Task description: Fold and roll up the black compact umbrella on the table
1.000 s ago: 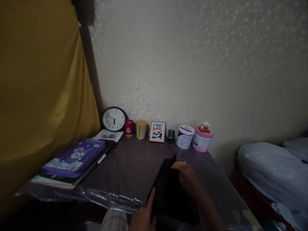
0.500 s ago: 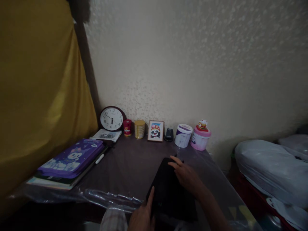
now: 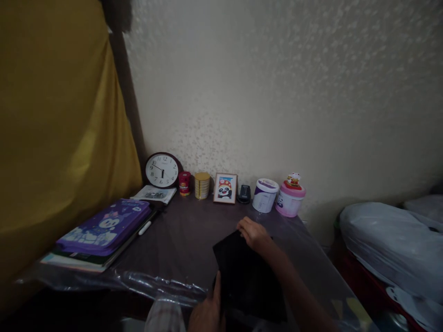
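A flat, dark black item (image 3: 251, 276), which may be cloth or a thin pouch, lies at the near side of the table; its kind is too dark to make out. My right hand (image 3: 254, 234) is closed on its far edge, the fingers pinched together there. Lower down, my left hand (image 3: 206, 311) grips the left edge, its index finger stretched along the black surface and its other fingers partly hidden. A pointed corner of the item sticks out to the left of my right hand.
Along the wall stand a clock (image 3: 162, 170), a red tin (image 3: 184, 183), a yellow container (image 3: 202, 186), a framed panda picture (image 3: 225, 188), a white-purple tub (image 3: 265, 196) and a pink tub (image 3: 290, 201). At left, a purple case (image 3: 104, 228) rests on books beside a white marker (image 3: 144, 228).
My right hand's fingers have closed from spread to pinched and shifted slightly left. The black item's far edge has opened out into a corner toward the left. My left hand has barely moved.
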Motion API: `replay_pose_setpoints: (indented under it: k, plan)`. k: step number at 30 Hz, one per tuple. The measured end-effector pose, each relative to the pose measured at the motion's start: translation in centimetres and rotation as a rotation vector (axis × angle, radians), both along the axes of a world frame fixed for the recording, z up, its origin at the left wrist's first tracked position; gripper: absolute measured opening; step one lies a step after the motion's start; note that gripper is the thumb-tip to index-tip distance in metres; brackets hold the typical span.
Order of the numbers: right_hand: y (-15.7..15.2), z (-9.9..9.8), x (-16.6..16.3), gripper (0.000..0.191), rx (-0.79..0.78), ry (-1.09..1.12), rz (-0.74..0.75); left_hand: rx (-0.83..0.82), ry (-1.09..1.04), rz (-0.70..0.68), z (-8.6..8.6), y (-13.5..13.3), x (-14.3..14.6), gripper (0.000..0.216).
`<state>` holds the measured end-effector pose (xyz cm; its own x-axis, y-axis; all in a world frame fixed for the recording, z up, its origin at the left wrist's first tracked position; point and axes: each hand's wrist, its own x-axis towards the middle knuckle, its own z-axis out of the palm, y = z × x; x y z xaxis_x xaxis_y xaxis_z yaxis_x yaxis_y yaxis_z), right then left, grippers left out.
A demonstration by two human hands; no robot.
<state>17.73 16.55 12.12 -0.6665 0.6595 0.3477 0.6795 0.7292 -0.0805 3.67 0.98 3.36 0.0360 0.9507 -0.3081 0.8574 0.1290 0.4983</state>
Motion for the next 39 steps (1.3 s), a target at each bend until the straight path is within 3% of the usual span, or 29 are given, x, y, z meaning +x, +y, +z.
replay_pose_setpoints:
  k: [6, 13, 17, 23, 27, 31, 35, 39]
  plan:
    - [0.0, -1.4, -3.7, 0.020, 0.015, -0.150, -0.123, -0.088, 0.110, 0.004, 1.1, 0.1, 1.4, 0.067]
    - [-1.0, -6.4, -4.6, 0.025, 0.048, -0.156, -0.130, -0.074, 0.162, 0.027, -2.0, 0.4, 2.3, 0.067]
    - [-0.8, -7.8, -4.2, 0.022, 0.072, -0.133, -0.156, -0.072, 0.071, 0.078, -2.5, 0.2, 2.4, 0.067]
    - [-0.4, -8.5, -4.2, 0.024, 0.061, -0.082, -0.145, -0.101, -0.034, 0.110, -1.3, -0.2, 2.2, 0.070]
    - [-0.3, -8.6, -4.2, 0.024, 0.044, -0.065, -0.138, -0.084, -0.043, 0.014, -1.3, 0.4, 1.6, 0.086]
    - [-0.3, -8.4, -4.1, 0.024, 0.029, -0.062, -0.141, -0.100, -0.086, -0.093, -1.9, 1.1, 1.1, 0.087]
    - [-1.9, -7.6, -3.4, 0.020, 0.009, -0.012, -0.121, -0.118, -0.031, -0.080, -2.0, 1.4, 1.4, 0.082]
    - [-4.4, -7.4, -1.8, 0.019, -0.061, 0.060, -0.002, -0.164, 0.019, -0.014, -2.0, 1.5, 2.2, 0.074]
